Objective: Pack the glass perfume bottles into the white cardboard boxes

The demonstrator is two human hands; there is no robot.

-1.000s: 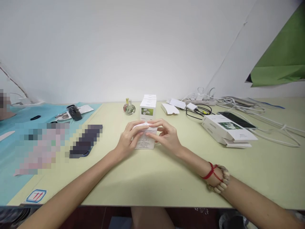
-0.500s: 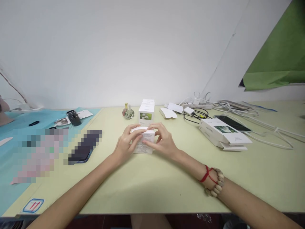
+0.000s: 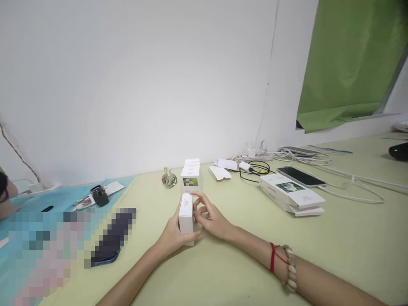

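So the big change from half a second back: the small white box (image 3: 186, 212) isn't lying low with its printed face toward you anymore. You've stood it up on end, so its long axis now runs vertical and a narrow side faces you, with the top end pointing at the ceiling. It sits in the middle of the green table (image 3: 242, 272), just in front of the stack of white boxes (image 3: 190, 175). Your head has also tipped up (lots more wall and green cloth (image 3: 347, 63) in view than before).

Your left hand (image 3: 174, 236) is wrapped round the box's lower left side, thumb across the near bottom corner, gripping it. Your right hand (image 3: 212, 219) has its fingers curled, the tips pressed to the box's right side up near the top.

The box looks closed, so you can't tell what's inside it. Same for the stacked ones behind it. The little glass bottle (image 3: 168, 178) stands just left of that stack, out of any box. Over to the right, the flat white boxes (image 3: 291, 195) lie piled near a phone (image 3: 301, 176), also shut.
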